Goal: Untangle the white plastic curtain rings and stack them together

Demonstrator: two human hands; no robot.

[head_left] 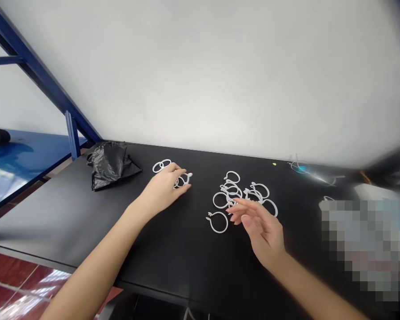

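Observation:
My left hand (pixel 168 183) reaches over the black table, its thumb and fingers curled around white plastic rings (pixel 180 181) that look like shower curtain rings. Just beyond that hand lie two overlapping white rings (pixel 158 167). My right hand (pixel 262 226) hovers palm inward with its fingers apart and nothing visible in them. Under and past its fingertips is a loose pile of white rings (pixel 232 191), several with a gap and small knobbed ends. One such open ring (pixel 219 222) lies apart, left of my right fingertips. Another cluster of rings (pixel 260 191) sits behind my right hand.
A crumpled black plastic bag (pixel 109 162) rests at the table's far left. A pale wall (pixel 200 80) stands behind the black table (pixel 183 249). Blue metal framing (pixel 43 71) rises at left. Clear plastic items (pixel 300 166) and a pixelated area occupy the right.

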